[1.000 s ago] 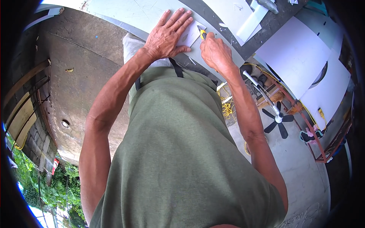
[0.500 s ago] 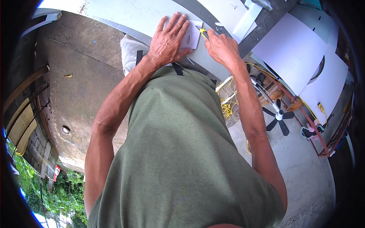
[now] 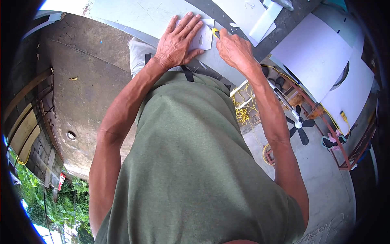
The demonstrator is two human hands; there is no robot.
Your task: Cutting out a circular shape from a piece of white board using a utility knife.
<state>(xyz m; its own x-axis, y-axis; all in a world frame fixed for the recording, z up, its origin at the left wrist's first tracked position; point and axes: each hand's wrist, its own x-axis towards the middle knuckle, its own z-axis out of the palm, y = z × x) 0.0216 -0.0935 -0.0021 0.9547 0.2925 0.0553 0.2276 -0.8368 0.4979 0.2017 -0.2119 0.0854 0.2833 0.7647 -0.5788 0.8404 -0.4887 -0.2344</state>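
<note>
My left hand (image 3: 178, 40) lies flat with its fingers spread, pressing on a small white sheet (image 3: 206, 40) that has a narrow oval hole in it. Gripped in my right hand (image 3: 235, 51) is a yellow and black utility knife (image 3: 216, 33), its tip at the right edge of that sheet. Most of the knife's handle is hidden by the fingers. Under both hands is a pale, scratched work board (image 3: 146, 16). A thin light sliver (image 3: 202, 64) lies on it near my left thumb.
White sheets and strips (image 3: 266, 24) lie at the far right of the table (image 3: 284, 30). Larger white panels (image 3: 313, 49) rest on a reddish frame (image 3: 340, 152) to the right. Below them are a black-bladed fan (image 3: 299, 123) and a tangled yellow cord (image 3: 243, 116).
My right hand has shifted slightly left with the utility knife, whose tip is now closer to the sheet's edge. My left hand and the sheet have moved only a little.
</note>
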